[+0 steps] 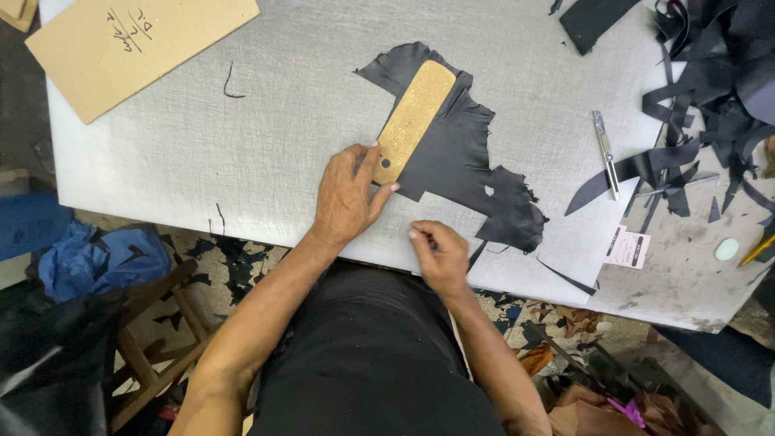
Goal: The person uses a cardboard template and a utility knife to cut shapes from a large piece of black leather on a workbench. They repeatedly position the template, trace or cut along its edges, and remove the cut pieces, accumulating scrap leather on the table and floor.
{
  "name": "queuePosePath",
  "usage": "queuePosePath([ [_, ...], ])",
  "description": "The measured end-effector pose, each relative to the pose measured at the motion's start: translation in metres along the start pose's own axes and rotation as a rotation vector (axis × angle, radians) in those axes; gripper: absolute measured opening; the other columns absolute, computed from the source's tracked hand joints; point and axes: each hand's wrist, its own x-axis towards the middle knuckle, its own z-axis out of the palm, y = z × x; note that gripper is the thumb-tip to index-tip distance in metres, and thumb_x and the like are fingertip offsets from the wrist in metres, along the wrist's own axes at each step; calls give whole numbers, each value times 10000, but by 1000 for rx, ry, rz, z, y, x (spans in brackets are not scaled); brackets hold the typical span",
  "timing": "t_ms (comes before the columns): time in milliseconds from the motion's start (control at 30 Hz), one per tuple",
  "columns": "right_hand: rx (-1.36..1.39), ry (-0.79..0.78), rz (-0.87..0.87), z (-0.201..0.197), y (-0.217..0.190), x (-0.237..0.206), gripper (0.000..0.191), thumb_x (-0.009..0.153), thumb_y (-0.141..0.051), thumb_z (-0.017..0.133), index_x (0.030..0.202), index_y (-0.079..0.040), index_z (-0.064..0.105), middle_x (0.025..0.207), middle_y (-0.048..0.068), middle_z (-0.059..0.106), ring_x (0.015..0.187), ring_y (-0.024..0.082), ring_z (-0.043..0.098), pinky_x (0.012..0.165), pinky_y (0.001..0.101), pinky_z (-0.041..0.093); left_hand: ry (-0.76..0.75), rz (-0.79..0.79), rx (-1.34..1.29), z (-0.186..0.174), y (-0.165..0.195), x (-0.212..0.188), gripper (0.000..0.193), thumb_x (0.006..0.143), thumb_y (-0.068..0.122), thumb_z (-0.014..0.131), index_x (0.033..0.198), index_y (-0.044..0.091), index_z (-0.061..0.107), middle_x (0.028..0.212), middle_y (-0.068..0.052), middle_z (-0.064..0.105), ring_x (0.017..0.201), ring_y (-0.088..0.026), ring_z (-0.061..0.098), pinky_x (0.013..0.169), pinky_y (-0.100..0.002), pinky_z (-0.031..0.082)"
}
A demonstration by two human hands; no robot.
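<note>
Pressing down with spread fingers, the left hand (345, 196) pins the lower end of a tan oblong template (414, 119) that lies slantwise on a ragged piece of black leather (464, 153) at the centre of the frame. Its forearm reaches up from the lower left. The right hand (437, 252) rests at the near edge of the white cutting board (202, 153), fingers pinched together around something too small to make out, just below the leather's cut edge.

At the upper left lies a flat tan cardboard sheet (141, 44) with handwriting. A small white tag (629, 246) sits at the right, below a metal knife (605, 153). Black leather scraps (710, 97) pile in the upper right corner.
</note>
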Motion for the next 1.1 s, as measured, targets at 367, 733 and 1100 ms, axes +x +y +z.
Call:
queuePosePath([
  [367, -964, 262, -24, -172, 62, 100, 288, 973, 36, 725, 1261, 22, 713, 1087, 194, 652, 1037, 366, 609, 916, 482, 490, -47, 41, 100, -10, 0, 9, 469, 871, 164, 785, 1304, 28, 665, 1281, -140, 602, 1121, -281, 550, 986, -410, 480],
  [733, -577, 326, 42, -163, 50, 84, 153, 993, 42, 629, 1141, 63, 664, 1093, 185, 599, 900, 301, 637, 772, 401, 521, -92, 24, 160, -13, -2, 13, 514, 904, 181, 809, 1341, -40, 652, 1324, -204, 567, 1142, -323, 540, 949, -472, 423],
  [1100, -598, 169, 418, -108, 22, 55, 312, 937, -291, 779, 877, -4, 673, 750, 158, 668, 677, 338, 645, 682, 474, 491, -280, 356, 156, -18, -17, 25, 420, 831, 38, 721, 1245, 108, 743, 1425, -99, 593, 1343, -290, 504, 1113, -457, 418],
])
